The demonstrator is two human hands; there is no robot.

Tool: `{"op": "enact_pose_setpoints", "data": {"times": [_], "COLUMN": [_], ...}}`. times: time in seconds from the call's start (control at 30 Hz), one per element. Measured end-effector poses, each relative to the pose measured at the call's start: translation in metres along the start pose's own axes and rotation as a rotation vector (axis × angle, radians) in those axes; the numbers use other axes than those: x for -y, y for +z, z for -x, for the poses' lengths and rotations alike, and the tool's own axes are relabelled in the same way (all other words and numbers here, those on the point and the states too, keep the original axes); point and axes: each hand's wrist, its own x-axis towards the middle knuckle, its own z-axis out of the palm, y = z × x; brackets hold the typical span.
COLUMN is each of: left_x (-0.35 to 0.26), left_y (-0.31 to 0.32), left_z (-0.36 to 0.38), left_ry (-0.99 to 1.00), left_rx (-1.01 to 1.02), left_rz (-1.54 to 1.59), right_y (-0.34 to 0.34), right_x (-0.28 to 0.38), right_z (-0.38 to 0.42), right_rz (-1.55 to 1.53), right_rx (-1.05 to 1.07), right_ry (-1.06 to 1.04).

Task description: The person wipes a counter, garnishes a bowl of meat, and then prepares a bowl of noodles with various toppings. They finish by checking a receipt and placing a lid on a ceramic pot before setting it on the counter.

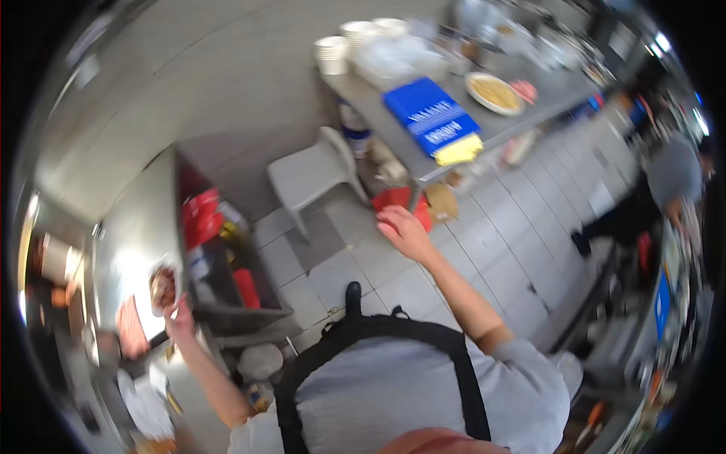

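Observation:
At the left, my left hand (pixel 179 319) grips the near edge of a small dish of dark reddish food (pixel 162 287), by a metal counter (pixel 136 234). The fingers are blurred there. My right hand (pixel 406 233) is stretched out at the centre, above the floor and in front of a red item (pixel 386 198). Nothing shows in it, and its fingers are loosely bent and slightly apart.
A metal table (pixel 499 132) holds a blue packet (pixel 429 113), a yellow cloth (pixel 459 150), a bowl of yellowish food (pixel 494 92) and stacked cups (pixel 331 55). A grey chair (pixel 310 175) stands before it. Another person (pixel 673 170) is at the right.

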Motion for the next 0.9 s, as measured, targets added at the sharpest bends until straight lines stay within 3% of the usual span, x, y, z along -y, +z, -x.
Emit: {"op": "enact_pose_setpoints", "data": {"times": [0.1, 0.2, 0.27, 0.33, 0.43, 0.5, 0.57, 0.63, 0.67, 0.77, 0.9], "left_x": [-0.029, -0.036, -0.051, -0.053, -0.003, 0.031, 0.084, 0.137, 0.168, 0.239, 0.259], "left_y": [0.002, 0.029, 0.030, 0.052, 0.106, 0.120, 0.139, 0.142, 0.148, 0.168, 0.144], "left_z": [-0.087, -0.141, -0.184, -0.206, -0.215, -0.233, -0.247, -0.247, -0.238, -0.197, -0.164], "left_ry": [-0.033, 0.183, 0.302, 0.402, 0.482, 0.305, 0.262, 0.219, 0.272, 0.191, 0.203], "left_rx": [-0.027, -0.097, -0.146, -0.190, -0.275, -0.113, -0.146, 0.034, -0.004, -0.092, -0.043], "left_rz": [0.162, -0.190, -0.040, 0.010, 0.046, -0.073, -0.082, -0.193, -0.269, -0.145, -0.225], "right_y": [-0.037, -0.069, -0.089, -0.111, -0.148, -0.169, -0.191, -0.207, -0.212, -0.234, -0.248], "right_x": [-0.021, -0.045, -0.069, -0.097, -0.135, -0.167, -0.204, -0.253, -0.280, -0.343, -0.394], "right_z": [-0.039, -0.066, -0.074, -0.080, -0.088, -0.095, -0.102, -0.112, -0.117, -0.145, -0.180], "right_rz": [-0.038, -0.011, -0.104, -0.162, -0.264, -0.361, -0.439, -0.535, -0.608, -0.846, -1.203], "right_rx": [-0.067, -0.173, -0.209, -0.332, -0.481, -0.568, -0.655, -0.710, -0.740, -0.752, -0.764], "right_ry": [0.094, 0.226, 0.463, 0.483, 0.595, 0.639, 0.719, 0.801, 0.841, 0.949, 1.013]}}
